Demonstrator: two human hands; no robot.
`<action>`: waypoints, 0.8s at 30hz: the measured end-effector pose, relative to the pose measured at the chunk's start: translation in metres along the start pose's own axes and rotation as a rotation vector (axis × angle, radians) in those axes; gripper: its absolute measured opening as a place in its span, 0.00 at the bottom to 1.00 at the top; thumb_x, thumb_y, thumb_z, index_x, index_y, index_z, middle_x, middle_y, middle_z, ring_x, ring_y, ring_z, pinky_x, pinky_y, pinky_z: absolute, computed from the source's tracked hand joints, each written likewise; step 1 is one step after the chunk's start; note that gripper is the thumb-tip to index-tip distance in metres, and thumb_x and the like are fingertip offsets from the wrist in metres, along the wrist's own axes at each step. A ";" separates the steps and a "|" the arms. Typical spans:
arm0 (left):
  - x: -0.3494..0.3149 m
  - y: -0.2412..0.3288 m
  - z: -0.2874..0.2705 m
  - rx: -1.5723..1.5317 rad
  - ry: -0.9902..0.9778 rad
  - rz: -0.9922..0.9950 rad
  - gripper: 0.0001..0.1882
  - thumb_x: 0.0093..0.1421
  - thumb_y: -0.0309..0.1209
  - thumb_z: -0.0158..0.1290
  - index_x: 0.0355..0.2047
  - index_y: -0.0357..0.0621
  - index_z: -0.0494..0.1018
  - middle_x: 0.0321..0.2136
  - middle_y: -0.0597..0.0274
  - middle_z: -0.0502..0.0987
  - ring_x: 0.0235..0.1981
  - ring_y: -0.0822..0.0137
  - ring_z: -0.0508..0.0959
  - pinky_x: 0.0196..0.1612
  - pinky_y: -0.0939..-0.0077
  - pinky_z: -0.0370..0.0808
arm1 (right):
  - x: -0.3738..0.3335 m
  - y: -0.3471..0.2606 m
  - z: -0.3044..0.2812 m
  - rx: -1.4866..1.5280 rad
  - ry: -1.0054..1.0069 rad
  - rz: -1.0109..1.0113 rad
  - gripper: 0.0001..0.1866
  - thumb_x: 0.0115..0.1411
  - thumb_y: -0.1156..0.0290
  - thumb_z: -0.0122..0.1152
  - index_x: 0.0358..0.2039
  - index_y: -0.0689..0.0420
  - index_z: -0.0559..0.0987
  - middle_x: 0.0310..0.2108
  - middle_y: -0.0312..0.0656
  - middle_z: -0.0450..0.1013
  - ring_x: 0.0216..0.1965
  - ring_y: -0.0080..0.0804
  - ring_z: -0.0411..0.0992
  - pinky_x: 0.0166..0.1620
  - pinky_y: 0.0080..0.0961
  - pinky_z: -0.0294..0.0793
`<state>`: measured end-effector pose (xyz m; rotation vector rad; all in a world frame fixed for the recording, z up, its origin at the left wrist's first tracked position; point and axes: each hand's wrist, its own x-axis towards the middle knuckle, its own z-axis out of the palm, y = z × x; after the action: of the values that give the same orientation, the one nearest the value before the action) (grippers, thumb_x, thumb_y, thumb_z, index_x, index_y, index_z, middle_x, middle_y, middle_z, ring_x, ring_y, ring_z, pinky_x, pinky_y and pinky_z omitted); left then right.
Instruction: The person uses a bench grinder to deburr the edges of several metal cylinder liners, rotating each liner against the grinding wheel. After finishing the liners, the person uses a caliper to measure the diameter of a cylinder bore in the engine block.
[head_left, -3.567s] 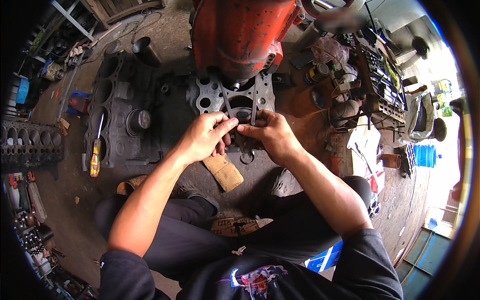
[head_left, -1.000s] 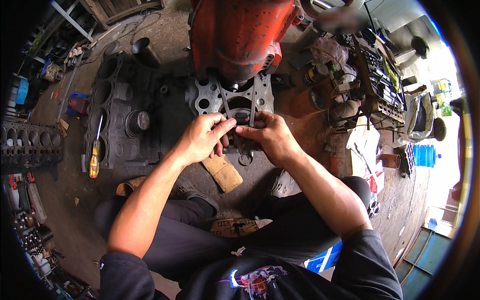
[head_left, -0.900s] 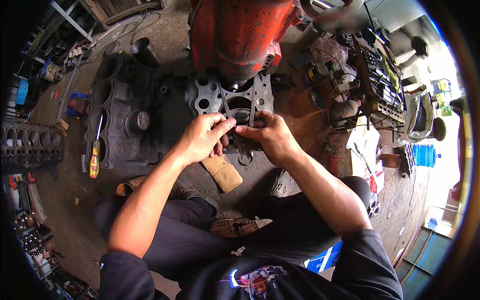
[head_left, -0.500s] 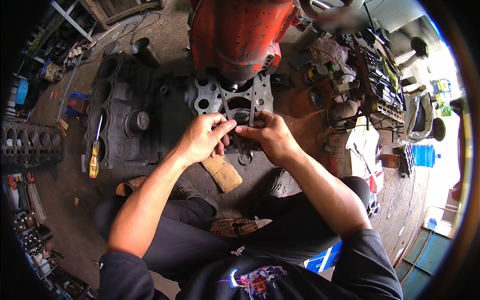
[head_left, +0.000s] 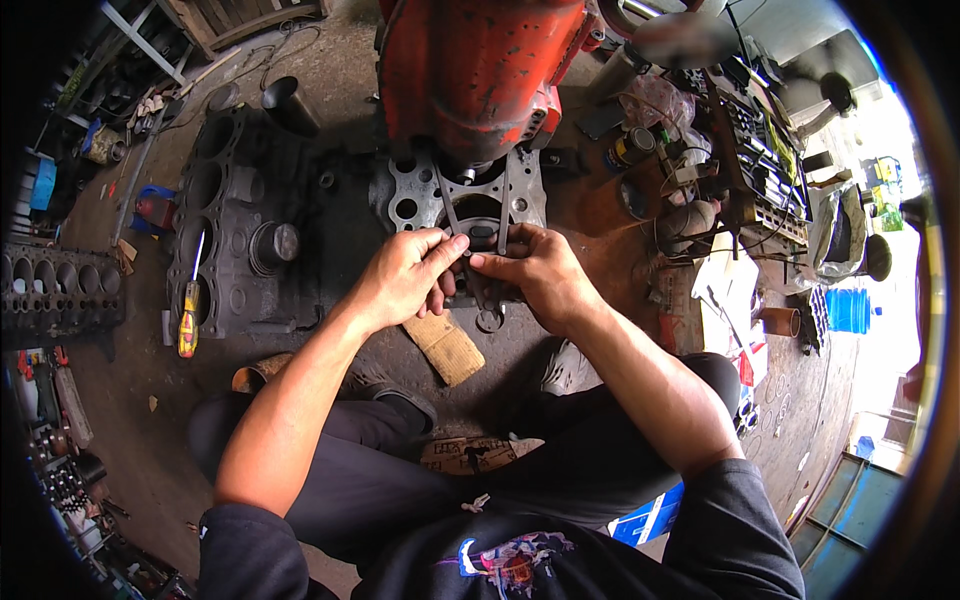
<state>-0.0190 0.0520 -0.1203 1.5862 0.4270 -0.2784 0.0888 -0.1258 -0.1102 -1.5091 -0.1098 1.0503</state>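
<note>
A red machine head (head_left: pixel 480 80) with worn paint stands over the bored face of an engine block (head_left: pixel 407 190). Two narrow grey strips run from under that head down to my fingers. Closed over the lower end of the left strip (head_left: pixel 445 195) is my left hand (head_left: pixel 415 265), its thumb and forefinger pinched together. My right hand (head_left: pixel 535 270) pinches around the lower end of the right strip (head_left: pixel 504 200). Both sets of fingertips almost meet above a cylinder opening. Below them, a ring-shaped metal end (head_left: pixel 490 319) shows; what it belongs to is hidden behind my fingers.
A dark engine block (head_left: pixel 240 230) lies to the left, with a yellow-handled screwdriver (head_left: pixel 189 315) and a piston (head_left: pixel 274 246) on it. Brown cardboard (head_left: pixel 447 345) lies below my hands. A crowded tool rack (head_left: pixel 760 160) and a brown metal cylinder (head_left: pixel 620 200) stand at right.
My left thumb and fingertips have shifted slightly left, opening a small gap to my right fingertips. The right hand, the strips and the machine look unmoved.
</note>
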 end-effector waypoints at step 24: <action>-0.001 0.002 0.002 -0.001 0.001 0.005 0.20 0.72 0.45 0.50 0.35 0.38 0.75 0.22 0.64 0.77 0.16 0.76 0.77 0.16 0.83 0.69 | 0.000 -0.001 -0.002 -0.014 -0.037 0.008 0.24 0.58 0.74 0.73 0.50 0.73 0.73 0.39 0.49 0.81 0.37 0.27 0.79 0.39 0.24 0.80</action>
<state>-0.0189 0.0501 -0.1179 1.5864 0.4238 -0.2742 0.0906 -0.1269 -0.1098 -1.5043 -0.1377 1.0859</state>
